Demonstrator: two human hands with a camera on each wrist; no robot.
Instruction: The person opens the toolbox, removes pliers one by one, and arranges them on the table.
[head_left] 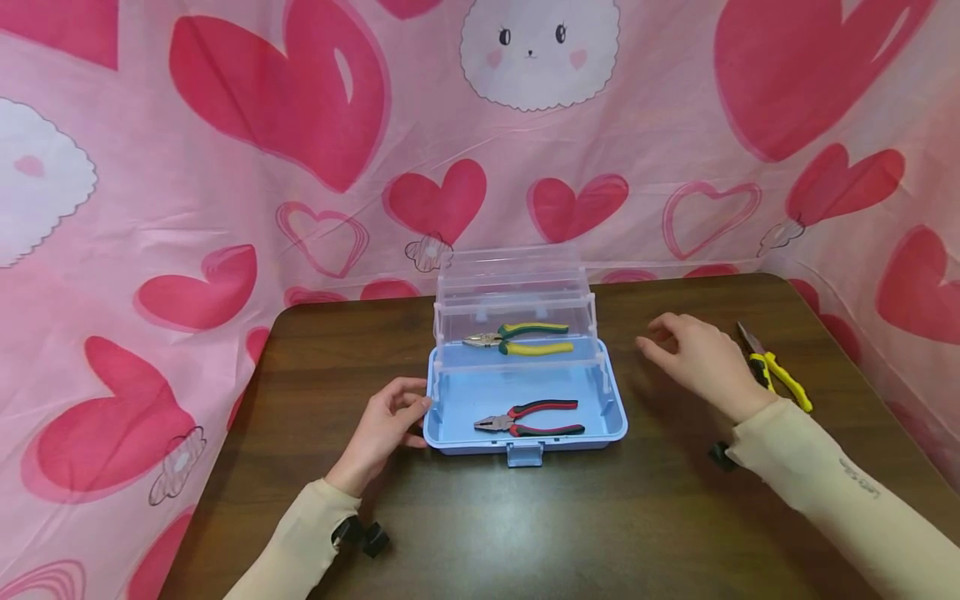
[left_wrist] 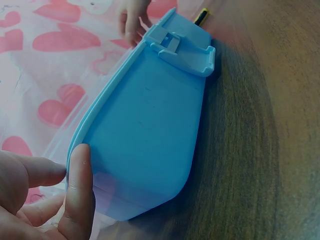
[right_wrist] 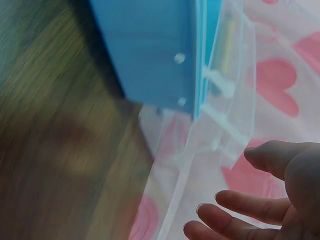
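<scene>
A light blue toolbox (head_left: 525, 446) stands on the table with its clear lid and tray raised at the back. My left hand (head_left: 386, 429) holds its left end at the rim, and in the left wrist view the fingers (left_wrist: 80, 185) lie against the wall there. Red-and-black pliers (head_left: 536, 418) lie in the blue base; green-and-yellow pliers (head_left: 536, 343) lie in the clear tray (head_left: 517, 367). To the right of the box my right hand (head_left: 701, 358) hovers with nothing in its loosely spread fingers. Yellow-and-black long-nose pliers (head_left: 780, 375) lie on the table beyond that wrist.
The brown wooden table (head_left: 510, 533) extends around the box. A pink heart-print cloth (head_left: 480, 125) hangs behind and along both sides. At the toolbox front, the latch (head_left: 525, 454) hangs down.
</scene>
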